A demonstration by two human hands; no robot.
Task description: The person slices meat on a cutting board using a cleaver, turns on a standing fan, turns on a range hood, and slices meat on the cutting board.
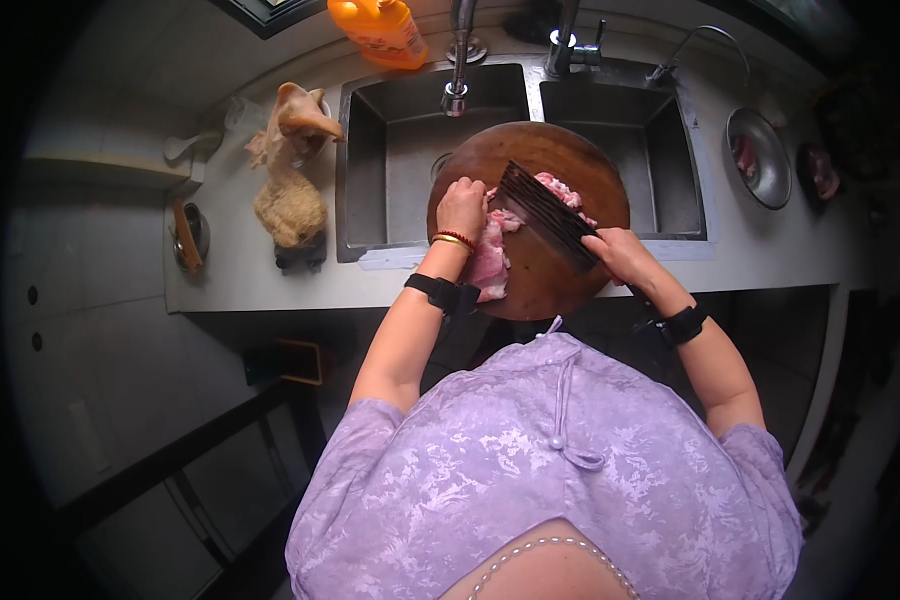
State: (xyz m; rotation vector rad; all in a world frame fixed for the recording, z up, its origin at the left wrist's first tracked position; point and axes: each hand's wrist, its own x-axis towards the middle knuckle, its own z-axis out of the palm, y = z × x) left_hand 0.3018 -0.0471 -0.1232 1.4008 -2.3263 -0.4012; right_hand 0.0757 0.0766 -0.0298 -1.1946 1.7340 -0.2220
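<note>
A round wooden chopping board (560,280) lies across the front of the double sink. My right hand (625,258) is closed round the handle of a cleaver (548,215), whose broad dark blade slants over the board toward the upper left. On the board's left side, my left hand (463,208) has its fingers curled down on a piece of raw meat (490,258), close to the blade's far end. Smaller cut pieces of meat (560,188) lie beyond the blade. The cleaver partly hides the meat beneath it.
The sink (390,115) has faucets (457,60) behind it. On the left counter stand an orange bottle (380,32), a pale, lumpy item (295,125), a tan scrubber-like bundle (290,212) and a small bowl (196,238). A metal bowl (770,165) holding something reddish is at right.
</note>
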